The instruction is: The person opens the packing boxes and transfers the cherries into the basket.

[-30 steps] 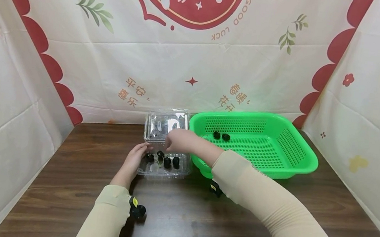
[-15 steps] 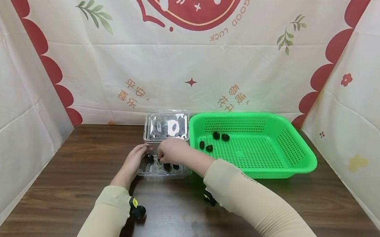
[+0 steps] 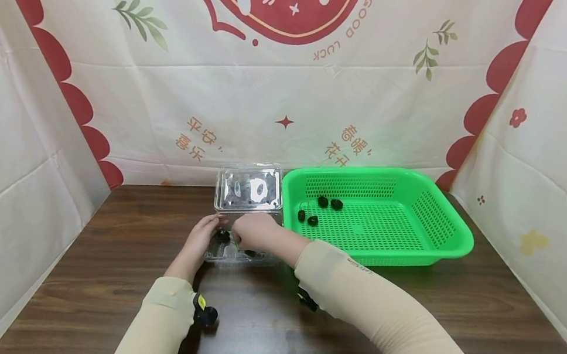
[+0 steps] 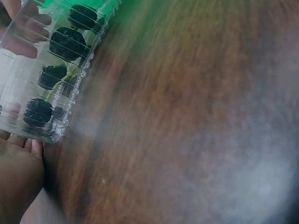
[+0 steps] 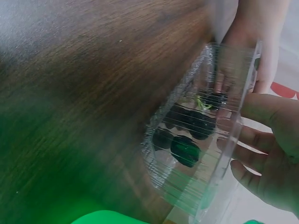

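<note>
A clear plastic clamshell box (image 3: 238, 259) sits on the dark wood table (image 3: 295, 344), its lid (image 3: 250, 188) standing open at the back. Several dark berries (image 4: 67, 44) lie inside it, also visible from the right wrist as berries (image 5: 187, 149). My left hand (image 3: 198, 240) rests flat against the box's left side, palm (image 4: 18, 177) at its corner. My right hand (image 3: 254, 231) reaches down into the box, fingers (image 5: 268, 158) spread, with no berry visible between them. Beside the box on the right is a green basket (image 3: 467, 241) holding several berries (image 3: 312, 220).
Printed cloth walls (image 3: 293, 95) close in the back and both sides of the table. The basket nearly touches the box's right side. Bare wood stretches along the front and to the left of the box.
My right hand came back from the basket side and dropped into the box. Two more berries now show in the basket. The left hand stayed put.
</note>
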Demonstrator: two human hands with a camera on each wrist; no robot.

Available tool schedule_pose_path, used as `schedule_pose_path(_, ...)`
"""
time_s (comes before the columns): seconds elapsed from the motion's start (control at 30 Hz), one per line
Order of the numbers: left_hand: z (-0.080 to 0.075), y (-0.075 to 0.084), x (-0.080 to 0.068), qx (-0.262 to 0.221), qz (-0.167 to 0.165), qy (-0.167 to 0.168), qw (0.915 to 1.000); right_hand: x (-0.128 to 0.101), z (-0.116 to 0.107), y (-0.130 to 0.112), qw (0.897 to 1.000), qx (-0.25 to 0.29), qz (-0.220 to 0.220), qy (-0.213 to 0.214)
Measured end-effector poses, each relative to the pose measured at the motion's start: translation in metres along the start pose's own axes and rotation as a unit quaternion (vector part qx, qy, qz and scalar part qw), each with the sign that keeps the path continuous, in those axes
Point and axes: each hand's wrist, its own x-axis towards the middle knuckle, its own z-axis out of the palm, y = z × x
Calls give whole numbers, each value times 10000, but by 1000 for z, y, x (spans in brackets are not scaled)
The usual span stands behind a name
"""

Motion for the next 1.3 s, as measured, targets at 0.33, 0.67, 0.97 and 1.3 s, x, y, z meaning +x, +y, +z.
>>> schedule_pose_path(0.33,1,1,-2,-73,-25,-59,10000,6,10,4,9998,-141,-92,104)
schedule_pose_path(0.67,1,-2,0,-59,49,-11,10000,11,17,9,9966,-738,-339,99)
schedule_pose_path(0.97,1,-3,1,-26,136,-58,9999,11,23,10,9956,-857,-303,-211)
schedule_pose_path(1.3,0,-1,-2,47,43,-67,10000,13,25,10,9958,-866,-244,-146)
